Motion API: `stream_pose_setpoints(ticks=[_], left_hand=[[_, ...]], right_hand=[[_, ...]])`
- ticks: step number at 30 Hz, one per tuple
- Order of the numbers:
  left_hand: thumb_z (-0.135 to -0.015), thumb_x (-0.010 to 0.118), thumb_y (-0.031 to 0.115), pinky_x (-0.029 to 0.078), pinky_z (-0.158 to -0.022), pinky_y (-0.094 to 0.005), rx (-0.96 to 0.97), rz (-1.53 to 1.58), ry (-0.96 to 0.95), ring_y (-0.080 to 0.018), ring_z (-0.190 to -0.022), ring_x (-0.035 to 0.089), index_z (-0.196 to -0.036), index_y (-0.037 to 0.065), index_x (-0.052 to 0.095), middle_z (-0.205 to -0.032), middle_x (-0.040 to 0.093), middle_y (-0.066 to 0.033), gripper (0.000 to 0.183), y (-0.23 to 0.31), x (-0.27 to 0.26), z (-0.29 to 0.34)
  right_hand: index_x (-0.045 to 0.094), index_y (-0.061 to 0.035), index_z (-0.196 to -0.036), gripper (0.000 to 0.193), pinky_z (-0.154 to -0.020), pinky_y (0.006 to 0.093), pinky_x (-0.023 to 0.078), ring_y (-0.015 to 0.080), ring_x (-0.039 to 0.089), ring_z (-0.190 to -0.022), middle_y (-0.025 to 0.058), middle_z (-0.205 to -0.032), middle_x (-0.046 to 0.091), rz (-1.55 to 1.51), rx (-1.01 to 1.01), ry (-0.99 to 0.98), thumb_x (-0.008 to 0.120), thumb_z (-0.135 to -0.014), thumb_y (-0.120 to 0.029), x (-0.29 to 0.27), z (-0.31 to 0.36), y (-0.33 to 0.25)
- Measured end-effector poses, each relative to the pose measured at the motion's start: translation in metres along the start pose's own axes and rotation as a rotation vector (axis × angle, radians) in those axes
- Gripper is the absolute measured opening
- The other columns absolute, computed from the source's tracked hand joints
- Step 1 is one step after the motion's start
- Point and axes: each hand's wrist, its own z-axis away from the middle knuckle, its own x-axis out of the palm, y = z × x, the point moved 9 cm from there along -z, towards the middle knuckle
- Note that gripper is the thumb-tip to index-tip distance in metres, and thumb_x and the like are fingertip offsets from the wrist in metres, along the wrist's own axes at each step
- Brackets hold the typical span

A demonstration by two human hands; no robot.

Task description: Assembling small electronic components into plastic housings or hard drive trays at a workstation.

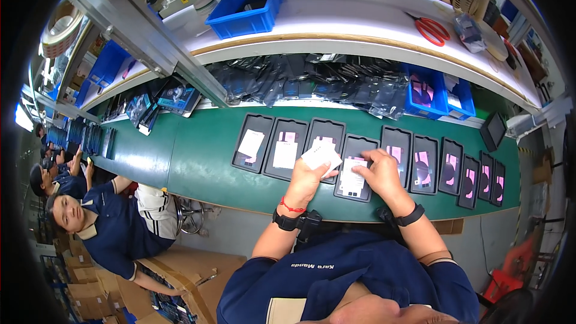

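Note:
A small stack of white printed cards [322, 155] is held by my left hand [309, 180], thumb on top, over the row of black trays. My right hand [384, 175] has its fingers curled and its thumb on the upper part of a white card [351, 185]. That card lies in a black tray [358, 143] just in front of me. To the left, a tray [255, 122] and its neighbour [290, 125] each hold a white card over pink pieces. Trays to the right, such as this one [425, 163], show pink pieces with dark round parts and no white card.
The trays stand on a green table [198, 156]. Behind them lie many dark plastic-wrapped packets [300, 81] and blue bins [427, 93]. A shelf [348, 0] above carries a blue bin [247, 12] and red scissors [431, 31]. A co-worker [120, 228] is beside a carton [198, 270] at left.

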Motion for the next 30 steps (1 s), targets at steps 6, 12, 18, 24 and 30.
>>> stream_pose_setpoints(ticks=[6,12,18,24,30], left_hand=[[-0.077,0.066,-0.002,0.057,-0.058,-0.0274,-0.046,-0.073,-0.097,-0.0187,-0.084,0.063,-0.11,-0.004,0.056,-0.098,0.063,-0.0105,0.034,-0.019,0.047,-0.003],[-0.081,0.062,0.0,0.057,-0.062,-0.0284,-0.131,0.089,-0.158,-0.0188,-0.085,0.063,-0.111,-0.004,0.055,-0.1,0.062,-0.0113,0.031,-0.033,0.069,-0.012],[-0.082,0.059,-0.002,0.057,-0.061,-0.0294,-0.09,-0.024,-0.148,-0.0193,-0.084,0.063,-0.11,-0.003,0.055,-0.1,0.062,-0.0117,0.029,-0.039,0.085,-0.019],[-0.081,0.059,-0.004,0.056,-0.059,-0.0267,-0.05,-0.07,0.027,-0.0176,-0.08,0.064,-0.107,-0.004,0.057,-0.095,0.064,-0.0105,0.026,-0.028,0.071,-0.026],[-0.082,0.06,-0.001,0.056,-0.06,-0.0279,-0.061,-0.064,-0.098,-0.0191,-0.086,0.063,-0.109,-0.002,0.055,-0.099,0.062,-0.0101,0.027,-0.047,0.108,-0.025]], right_hand=[[0.063,0.0012,-0.083,0.017,-0.051,0.0223,0.043,0.0049,0.054,-0.058,0.0032,-0.065,0.06,-0.658,-0.089,0.005,0.072,-0.075,-0.009,-0.009,0.001,-0.001],[0.061,0.0011,-0.073,0.01,-0.054,0.0189,0.041,0.0036,0.052,-0.061,-0.001,-0.065,0.059,-0.756,0.039,-0.003,0.066,-0.08,-0.004,-0.047,0.014,0.027],[0.063,-0.0014,-0.074,0.014,-0.04,0.0177,0.031,0.0021,0.042,-0.045,-0.0024,-0.057,0.054,-0.824,0.139,-0.017,0.065,-0.083,-0.012,-0.052,0.024,0.053],[0.06,0.0029,-0.078,0.02,-0.048,0.0286,0.041,0.0117,0.051,-0.051,0.0056,-0.058,0.055,-0.189,0.068,0.237,0.069,-0.076,-0.015,-0.081,0.014,0.083],[0.058,0.0025,-0.091,0.012,-0.062,0.0251,0.047,0.0102,0.06,-0.073,0.0071,-0.081,0.064,-0.781,-0.035,0.136,0.061,-0.082,-0.006,-0.068,0.02,0.058]])
